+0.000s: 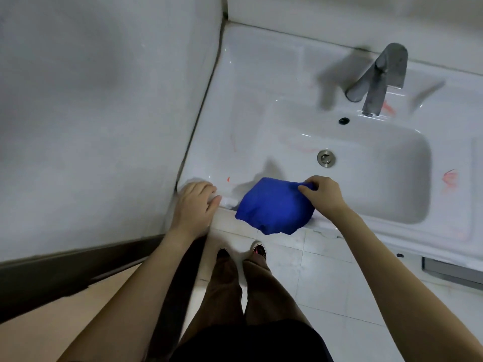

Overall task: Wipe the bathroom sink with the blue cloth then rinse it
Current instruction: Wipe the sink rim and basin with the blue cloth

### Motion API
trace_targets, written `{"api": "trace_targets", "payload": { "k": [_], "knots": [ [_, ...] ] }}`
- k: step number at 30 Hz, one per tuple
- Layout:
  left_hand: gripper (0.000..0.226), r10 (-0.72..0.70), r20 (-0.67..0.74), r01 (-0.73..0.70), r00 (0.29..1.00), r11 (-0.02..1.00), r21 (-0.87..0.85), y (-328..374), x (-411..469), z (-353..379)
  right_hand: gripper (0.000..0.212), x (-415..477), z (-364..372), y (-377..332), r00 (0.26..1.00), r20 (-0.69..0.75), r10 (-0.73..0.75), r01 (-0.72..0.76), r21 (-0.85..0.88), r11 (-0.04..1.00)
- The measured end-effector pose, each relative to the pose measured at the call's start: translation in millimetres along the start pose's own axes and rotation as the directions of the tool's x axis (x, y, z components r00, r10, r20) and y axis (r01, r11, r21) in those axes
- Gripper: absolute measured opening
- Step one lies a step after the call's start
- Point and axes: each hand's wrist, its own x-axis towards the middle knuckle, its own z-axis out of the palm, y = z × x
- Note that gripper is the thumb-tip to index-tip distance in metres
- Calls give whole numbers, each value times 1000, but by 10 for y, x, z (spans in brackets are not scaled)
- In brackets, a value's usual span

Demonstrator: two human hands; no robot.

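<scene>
The blue cloth (271,206) lies bunched over the front rim of the white sink (261,82), part of it hanging past the edge. My right hand (322,195) pinches the cloth's upper right corner. My left hand (194,205) rests flat on the sink's front left corner, fingers together, holding nothing. The basin holds a metal drain (326,158) and an overflow hole (344,120). Red marks streak the surface at the right ledge (449,177), near the tap and at the front left.
A grey metal tap (379,77) stands at the back of the basin. A wall (104,113) meets the sink's left side. Below are a tiled floor (326,296), my legs and shoes (258,250), and a cabinet handle (452,273) at the right.
</scene>
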Motion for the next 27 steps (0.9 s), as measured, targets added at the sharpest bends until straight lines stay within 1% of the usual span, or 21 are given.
{"api": "trace_targets", "payload": {
  "k": [2, 4, 7, 9, 11, 12, 13, 14, 16, 17, 19, 22, 27],
  "knots": [
    [50, 1, 9, -1, 1000, 1000, 1, 13, 1, -17, 11, 67, 3, 46, 996, 90, -14, 23, -96, 995],
    [51, 7, 8, -7, 1000, 1000, 0, 23, 1, -28, 13, 129, 8, 58, 988, 154, -22, 44, -144, 989],
    [50, 6, -6, -6, 1000, 1000, 3, 35, 12, -28, 23, 238, 33, -33, 967, 255, 6, 34, -151, 988],
    [48, 10, -12, -10, 1000, 1000, 21, 17, 12, 0, 33, 329, 69, -104, 944, 330, 22, 34, -163, 986],
    [46, 19, -22, -19, 1000, 1000, 20, -13, 15, 23, 42, 408, 85, -163, 914, 402, 56, 3, -144, 990],
    [45, 24, -32, -24, 999, 1000, 15, -28, 14, 32, 43, 430, 78, -190, 898, 435, 61, -7, -124, 992],
    [44, 30, -43, -30, 999, 999, 12, -35, 12, 38, 38, 446, 62, -220, 887, 461, 39, 7, -99, 995],
    [43, 37, -52, -37, 998, 999, 10, -39, 11, 41, 29, 452, 38, -257, 881, 472, -13, 46, -59, 997],
    [42, 47, -60, -47, 997, 999, 4, -43, 9, 41, 10, 423, -12, -361, 883, 441, -161, 142, 77, 987],
    [42, 45, -63, -45, 997, 999, -3, -46, 9, 41, 7, 399, -36, -431, 884, 408, -228, 185, 143, 972],
    [41, 38, -65, -39, 997, 999, -12, -46, 13, 41, 10, 347, -81, -576, 875, 358, -326, 255, 230, 939],
    [41, 37, -65, -39, 997, 999, -20, -46, 6, 47, 10, 344, -123, -776, 854, 322, -409, 324, 288, 901],
    [34, 71, -82, -76, 994, 995, -60, -67, 32, 41, 14, 620, -180, -1108, 849, 214, -484, 412, 306, 858]
  ]
}}
